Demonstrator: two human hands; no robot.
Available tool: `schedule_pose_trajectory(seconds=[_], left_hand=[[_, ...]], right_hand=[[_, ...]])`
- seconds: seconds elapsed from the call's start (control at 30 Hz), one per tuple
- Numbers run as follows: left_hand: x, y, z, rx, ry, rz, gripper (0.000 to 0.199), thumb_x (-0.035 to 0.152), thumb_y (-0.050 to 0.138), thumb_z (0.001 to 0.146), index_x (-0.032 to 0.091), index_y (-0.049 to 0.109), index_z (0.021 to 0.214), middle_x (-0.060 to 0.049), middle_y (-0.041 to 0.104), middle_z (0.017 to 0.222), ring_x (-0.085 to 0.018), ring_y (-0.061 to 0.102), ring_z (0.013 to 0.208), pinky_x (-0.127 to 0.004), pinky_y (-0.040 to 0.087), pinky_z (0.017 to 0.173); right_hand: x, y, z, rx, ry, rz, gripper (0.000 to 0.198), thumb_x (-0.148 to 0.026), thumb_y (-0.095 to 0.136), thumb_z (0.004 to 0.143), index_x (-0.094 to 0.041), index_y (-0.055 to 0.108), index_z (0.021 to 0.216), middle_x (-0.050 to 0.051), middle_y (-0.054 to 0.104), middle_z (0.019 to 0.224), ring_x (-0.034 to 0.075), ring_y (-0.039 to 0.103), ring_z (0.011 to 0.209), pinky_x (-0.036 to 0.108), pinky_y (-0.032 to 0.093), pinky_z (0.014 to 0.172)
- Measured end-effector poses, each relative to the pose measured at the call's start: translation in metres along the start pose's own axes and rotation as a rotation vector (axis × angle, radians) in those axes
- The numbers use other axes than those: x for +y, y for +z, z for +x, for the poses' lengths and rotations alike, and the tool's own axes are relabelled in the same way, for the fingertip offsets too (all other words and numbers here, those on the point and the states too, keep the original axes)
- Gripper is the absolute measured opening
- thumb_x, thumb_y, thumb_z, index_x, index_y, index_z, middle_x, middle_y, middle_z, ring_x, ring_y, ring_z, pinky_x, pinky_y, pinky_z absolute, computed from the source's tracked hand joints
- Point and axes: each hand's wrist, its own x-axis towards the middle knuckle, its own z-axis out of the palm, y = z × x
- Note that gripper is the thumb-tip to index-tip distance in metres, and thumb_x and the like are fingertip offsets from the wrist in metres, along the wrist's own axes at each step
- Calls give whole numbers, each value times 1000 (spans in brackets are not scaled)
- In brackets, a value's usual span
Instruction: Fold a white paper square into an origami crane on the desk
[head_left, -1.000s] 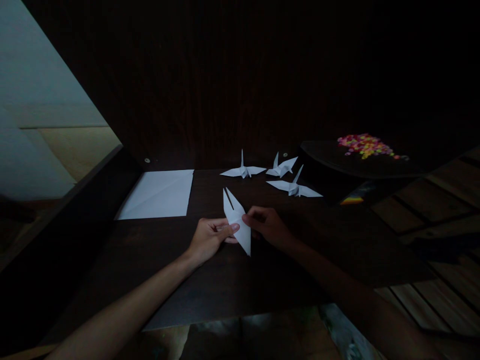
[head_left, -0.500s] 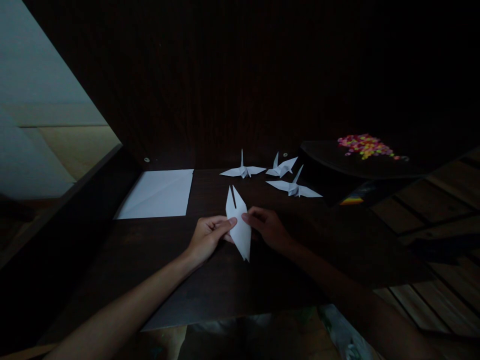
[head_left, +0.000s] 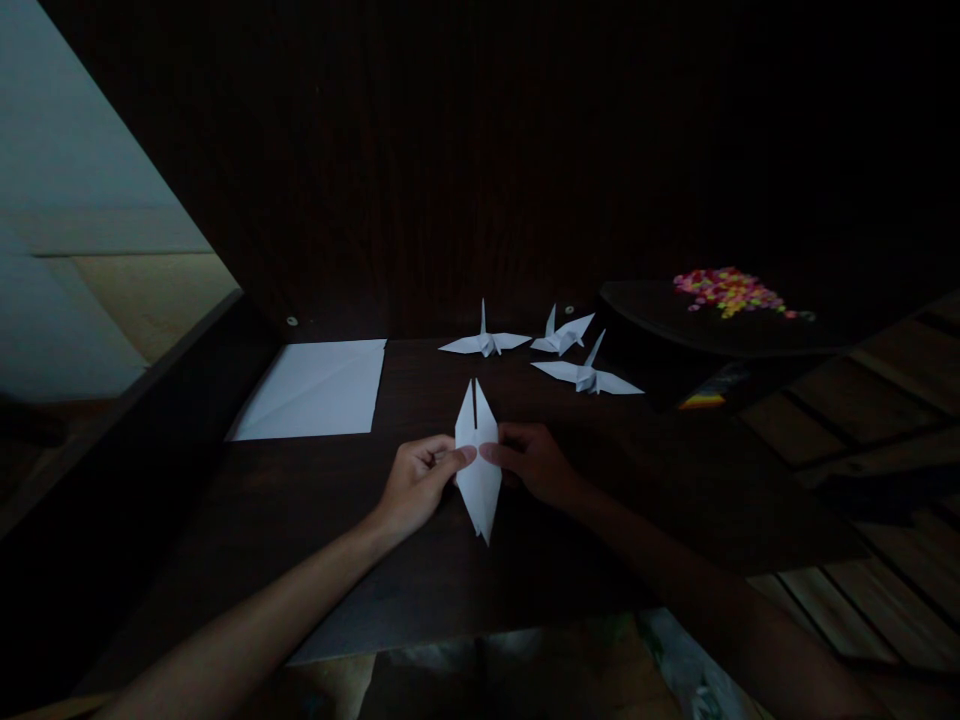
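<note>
Between both hands is a folded white origami paper (head_left: 478,490), long and diamond-shaped, with a slit splitting its far tip into two points. My left hand (head_left: 424,480) pinches its left edge, thumb on top and fingers partly hidden beneath. My right hand (head_left: 540,465) grips the right edge the same way, thumb flat near the middle. The two thumb tips almost meet on the paper. Just beyond it stand three white paper cranes: one crane (head_left: 486,343) straight ahead, a second crane (head_left: 562,335) to its right, and a third crane (head_left: 588,376) nearer to me.
A flat white sheet (head_left: 311,390) with a diagonal crease lies on the dark table (head_left: 300,530) at left. At the right, a raised dark shelf (head_left: 645,305) holds a heap of small colourful pieces (head_left: 731,292). A dark panel (head_left: 450,160) rises behind the table.
The folded paper has turned from a slight tilt to nearly straight and come a little nearer to me. Both thumbs have moved slightly with it, still pinching its edges.
</note>
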Motion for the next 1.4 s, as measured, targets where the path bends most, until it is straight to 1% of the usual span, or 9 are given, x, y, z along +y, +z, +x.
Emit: schedule_pose_trajectory(seconds=[0.17, 0.3, 0.43, 0.6, 0.73, 0.87, 1.0, 1.1, 1.4], left_hand=[[5, 1, 1, -21, -15, -55, 30, 41, 70, 74, 13, 65, 64, 1, 61, 59, -11, 52, 55, -21, 38, 55], [6, 0, 4, -36, -21, -50, 29, 41, 74, 72, 14, 66, 66, 3, 59, 58, -9, 51, 54, -20, 38, 55], [5, -1, 7, -79, -87, -101, 30, 41, 77, 69, 13, 67, 74, 3, 62, 62, -9, 55, 55, -21, 43, 57], [3, 3, 4, -191, -229, -196, 37, 36, 83, 63, 12, 65, 84, -1, 68, 67, -13, 63, 60, -24, 50, 61], [3, 3, 2, -227, -209, -182, 34, 38, 81, 66, 11, 64, 79, -3, 67, 64, -13, 61, 54, -24, 49, 55], [6, 0, 3, -260, -162, -110, 32, 41, 73, 74, 10, 67, 81, -2, 65, 60, -7, 48, 43, -19, 37, 44], [4, -2, 5, -184, -98, -64, 30, 40, 74, 74, 11, 68, 82, -5, 70, 73, -9, 53, 55, -20, 40, 52], [3, -4, 6, -80, -30, -42, 31, 42, 75, 72, 12, 68, 79, -5, 69, 75, -12, 58, 65, -21, 43, 60], [12, -8, 3, 34, 49, 146, 40, 51, 66, 78, 14, 68, 64, 0, 56, 52, -10, 45, 49, -21, 34, 49]], right_hand=[[1, -1, 0, 10, -53, -30, 34, -46, 67, 73, -17, 55, 61, -4, 50, 51, 7, 42, 43, 20, 32, 41], [1, -3, 0, 40, -92, -104, 31, -45, 66, 74, -17, 58, 66, -3, 53, 57, 9, 46, 50, 21, 36, 46], [0, -3, 1, 193, -178, -188, 35, -44, 65, 75, -19, 49, 57, -5, 46, 51, 9, 43, 48, 22, 35, 46], [-7, -1, -1, 330, -170, -193, 36, -46, 64, 78, -20, 49, 58, -6, 45, 44, 9, 42, 41, 22, 33, 42], [-8, -1, -1, 272, -146, -113, 33, -48, 68, 74, -18, 57, 67, -4, 53, 50, 9, 47, 42, 22, 36, 42], [-8, 0, 1, 171, -86, -67, 35, -50, 73, 68, -17, 61, 69, -4, 55, 52, 9, 46, 42, 21, 35, 41], [-8, 1, 1, 201, -44, -103, 41, -50, 72, 69, -17, 54, 52, -4, 49, 42, 8, 44, 38, 21, 33, 40], [-7, 1, 1, 221, -14, -100, 43, -51, 68, 71, -17, 52, 49, -2, 49, 40, 9, 44, 37, 22, 33, 39], [-7, 3, -1, 223, -41, -67, 47, -53, 67, 73, -18, 50, 47, -2, 50, 42, 10, 47, 41, 23, 37, 43]])
